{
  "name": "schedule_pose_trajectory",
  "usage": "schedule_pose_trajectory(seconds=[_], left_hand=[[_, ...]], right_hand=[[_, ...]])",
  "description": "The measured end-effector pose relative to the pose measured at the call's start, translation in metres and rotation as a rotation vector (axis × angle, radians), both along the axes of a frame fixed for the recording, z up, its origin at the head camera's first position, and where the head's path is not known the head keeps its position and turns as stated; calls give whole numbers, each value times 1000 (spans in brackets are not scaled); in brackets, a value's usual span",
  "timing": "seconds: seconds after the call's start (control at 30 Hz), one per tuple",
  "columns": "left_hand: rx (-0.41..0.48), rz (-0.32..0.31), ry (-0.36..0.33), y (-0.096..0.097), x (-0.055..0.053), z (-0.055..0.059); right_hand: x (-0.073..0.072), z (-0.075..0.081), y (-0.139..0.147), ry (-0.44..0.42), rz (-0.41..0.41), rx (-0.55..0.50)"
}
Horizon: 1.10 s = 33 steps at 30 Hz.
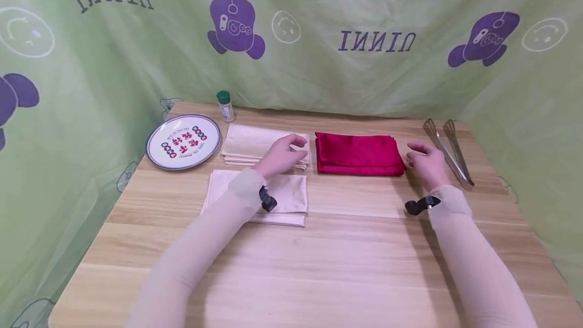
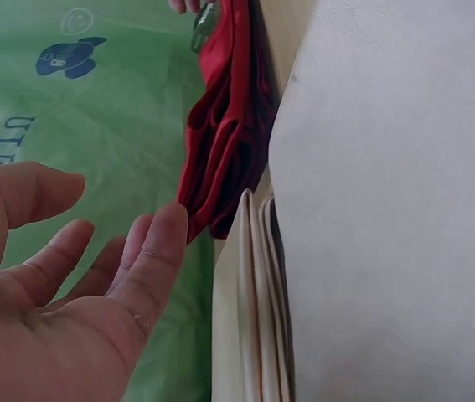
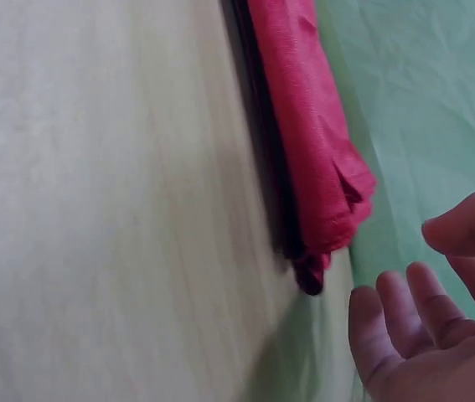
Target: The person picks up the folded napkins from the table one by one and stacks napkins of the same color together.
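Note:
A folded red cloth [image 1: 360,152] lies on the table between the two hands, its layers stacked flat. My left hand [image 1: 284,155] hovers over the right end of a folded cream cloth [image 1: 250,140], fingers loosely bent and holding nothing. In the left wrist view, its fingertips overlap the near end of the red cloth [image 2: 229,126]. My right hand [image 1: 428,163] is just off the red cloth's right edge, thumb and fingers apart. The right wrist view shows a gap between those fingers and the cloth's end [image 3: 329,201].
A second pale folded cloth [image 1: 287,194] lies under the left forearm. At the back left are a plate [image 1: 182,141] with printed characters and a green-capped shaker [image 1: 225,106]. Metal tongs [image 1: 451,153] lie right of the right hand. A green curtain [image 1: 319,80] hangs behind.

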<state>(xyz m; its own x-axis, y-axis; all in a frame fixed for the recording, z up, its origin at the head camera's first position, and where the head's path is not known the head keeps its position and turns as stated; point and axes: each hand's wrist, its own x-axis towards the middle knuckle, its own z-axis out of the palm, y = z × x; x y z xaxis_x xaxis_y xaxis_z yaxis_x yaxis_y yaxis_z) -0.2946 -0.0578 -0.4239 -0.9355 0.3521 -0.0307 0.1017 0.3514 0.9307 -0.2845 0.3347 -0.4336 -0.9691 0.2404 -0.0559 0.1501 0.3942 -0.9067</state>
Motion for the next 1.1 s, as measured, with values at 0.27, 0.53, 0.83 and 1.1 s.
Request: schedule_pose_trajectory(seconds=[0.27,0.53,0.83,1.1], left_hand=[[-41,-34,48,-58,29,6],[-60,8,31,-121,67,8],[-279,165,63,-174,100,-4],[-395,233,116,-189,119,-15]], right_hand=[[19,9,-30,77,26,125],[43,3,-98,144,288,199],[84,-7,-167,124,493,298],[107,-13,-204,222,596,540]])
